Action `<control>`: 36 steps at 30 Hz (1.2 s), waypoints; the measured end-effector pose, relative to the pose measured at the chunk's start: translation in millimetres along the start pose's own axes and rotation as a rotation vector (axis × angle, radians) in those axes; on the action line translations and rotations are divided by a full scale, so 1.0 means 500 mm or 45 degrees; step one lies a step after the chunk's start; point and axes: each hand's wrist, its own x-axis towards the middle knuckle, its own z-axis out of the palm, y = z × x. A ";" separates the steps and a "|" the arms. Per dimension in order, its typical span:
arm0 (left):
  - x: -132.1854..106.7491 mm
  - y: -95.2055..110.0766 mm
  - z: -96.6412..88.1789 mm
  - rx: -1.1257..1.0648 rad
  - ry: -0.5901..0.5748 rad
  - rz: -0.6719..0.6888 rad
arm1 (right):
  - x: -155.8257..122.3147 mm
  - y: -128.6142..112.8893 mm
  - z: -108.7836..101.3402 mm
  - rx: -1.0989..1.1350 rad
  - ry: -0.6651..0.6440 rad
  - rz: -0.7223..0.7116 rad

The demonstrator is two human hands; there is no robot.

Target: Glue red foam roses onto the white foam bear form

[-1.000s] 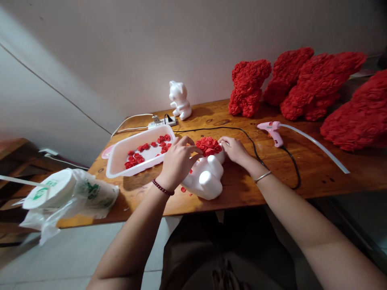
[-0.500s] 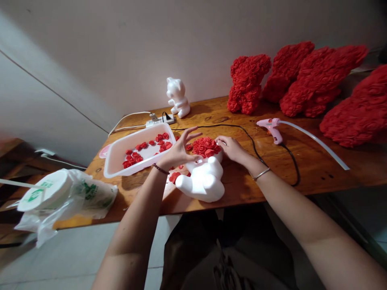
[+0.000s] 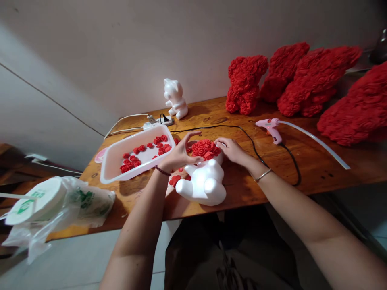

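White bear point(image 3: 201, 183) lies on its back on the tabletop point(image 3: 242, 189), feet toward the person and rose-covered head point(image 3: 206, 148) pointing away; the body and limbs that show are bare. Such a smooth, rounded form will probably roll easily, so it seems best to steady it whole before working on its surface. The tray point(image 3: 112, 159) of loose flowers stands to its left, a good place to pick from without reaching across the work. Farther off to its right rests the pink glue gun point(image 3: 272, 129); the nozzle may be hot, so I would keep fingers and cord clear of it. Around the head, settling the roses point(image 3: 202, 151) likely calls for light, straight pressure, each snug against its neighbour.

As for the hands, the bear's head lies between them. Left hand point(image 3: 177, 155) is on its left, spread wide, thumb by the near edge of the roses and fingers raised. Right hand point(image 3: 231, 151) is at its right side, fingers bunched against the head; whether they pinch anything I cannot tell. Small red pieces point(image 3: 174, 180) lie just left of the bear.
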 end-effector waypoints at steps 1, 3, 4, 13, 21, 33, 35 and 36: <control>0.000 0.001 0.000 0.009 0.005 -0.010 | 0.000 -0.001 0.001 -0.003 -0.001 0.004; 0.000 0.003 0.000 0.025 0.012 -0.031 | -0.001 -0.001 0.003 -0.015 -0.003 0.009; 0.000 0.004 0.000 0.027 0.013 -0.038 | -0.002 -0.002 0.005 -0.028 0.003 0.012; -0.004 -0.008 0.000 0.002 0.026 -0.053 | -0.028 -0.081 -0.047 -0.323 0.197 -0.186; -0.005 0.014 0.007 -0.009 0.024 -0.053 | -0.064 -0.226 -0.113 -0.574 -0.309 -0.628; -0.004 -0.007 0.009 -0.019 0.027 0.010 | -0.006 -0.234 -0.118 -0.928 -0.510 -0.775; -0.005 -0.006 0.010 -0.017 0.023 0.007 | 0.000 -0.232 -0.115 -0.888 -0.542 -0.763; -0.005 -0.006 0.010 -0.019 0.024 0.009 | 0.002 -0.231 -0.114 -0.873 -0.544 -0.750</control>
